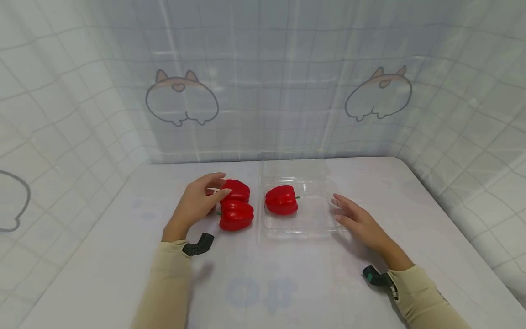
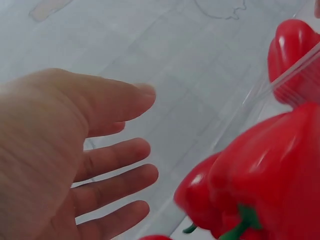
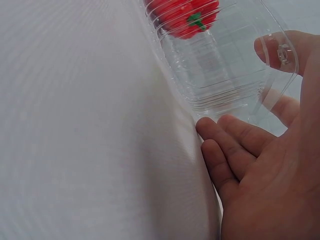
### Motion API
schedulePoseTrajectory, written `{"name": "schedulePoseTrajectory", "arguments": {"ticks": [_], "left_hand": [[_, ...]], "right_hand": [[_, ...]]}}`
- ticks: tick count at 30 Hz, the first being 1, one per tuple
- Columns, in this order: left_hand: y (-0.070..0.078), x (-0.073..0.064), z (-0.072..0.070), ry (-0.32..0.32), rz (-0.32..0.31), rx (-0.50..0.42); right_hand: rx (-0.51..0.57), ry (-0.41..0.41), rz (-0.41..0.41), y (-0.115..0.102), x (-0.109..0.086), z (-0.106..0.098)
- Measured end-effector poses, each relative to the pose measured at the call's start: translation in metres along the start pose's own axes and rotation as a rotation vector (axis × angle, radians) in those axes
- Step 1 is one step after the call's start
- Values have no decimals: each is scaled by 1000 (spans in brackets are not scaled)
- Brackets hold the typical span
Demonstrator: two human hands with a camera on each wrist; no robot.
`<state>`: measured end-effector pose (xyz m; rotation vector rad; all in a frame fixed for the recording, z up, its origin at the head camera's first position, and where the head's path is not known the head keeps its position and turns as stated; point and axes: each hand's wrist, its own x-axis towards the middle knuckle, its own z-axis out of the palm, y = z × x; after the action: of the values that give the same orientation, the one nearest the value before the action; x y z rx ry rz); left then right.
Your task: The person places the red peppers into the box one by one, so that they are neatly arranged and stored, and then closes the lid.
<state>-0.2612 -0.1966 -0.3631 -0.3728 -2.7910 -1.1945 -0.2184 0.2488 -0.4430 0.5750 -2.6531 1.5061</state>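
Observation:
A red bell pepper (image 1: pixel 281 200) lies on its side in the left part of a clear plastic clamshell box (image 1: pixel 314 219), its green stem toward the right. Left of the box, more red bell peppers (image 1: pixel 236 215) sit close together on the table, one partly hidden behind my left hand (image 1: pixel 198 201). That hand hovers beside the group with fingers spread and loosely bent; the left wrist view shows a gap between its fingertips and the peppers. At the box's right side, my right hand (image 1: pixel 358 220) has relaxed fingers, its thumb overlapping the clear wall (image 3: pixel 280 90) in the right wrist view.
The box's raised lid (image 1: pixel 293 168) stands open toward the back of the white table (image 1: pixel 263 283). Pale grid-patterned curtains (image 1: pixel 263 91) with cartoon outlines enclose the table at the back and both sides.

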Motion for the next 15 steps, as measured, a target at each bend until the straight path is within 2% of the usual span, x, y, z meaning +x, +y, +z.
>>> {"name": "schedulePoseTrajectory", "arguments": {"ticks": [5, 11, 15], "left_hand": [[-7, 0, -4, 6, -34, -20], [-14, -3, -4, -70, -79, -73], [-20, -5, -3, -124, -84, -100]], "right_hand": [[14, -9, 10, 2, 0, -1], [24, -20, 3, 4, 1, -1], [27, -21, -1, 5, 1, -1]]}}
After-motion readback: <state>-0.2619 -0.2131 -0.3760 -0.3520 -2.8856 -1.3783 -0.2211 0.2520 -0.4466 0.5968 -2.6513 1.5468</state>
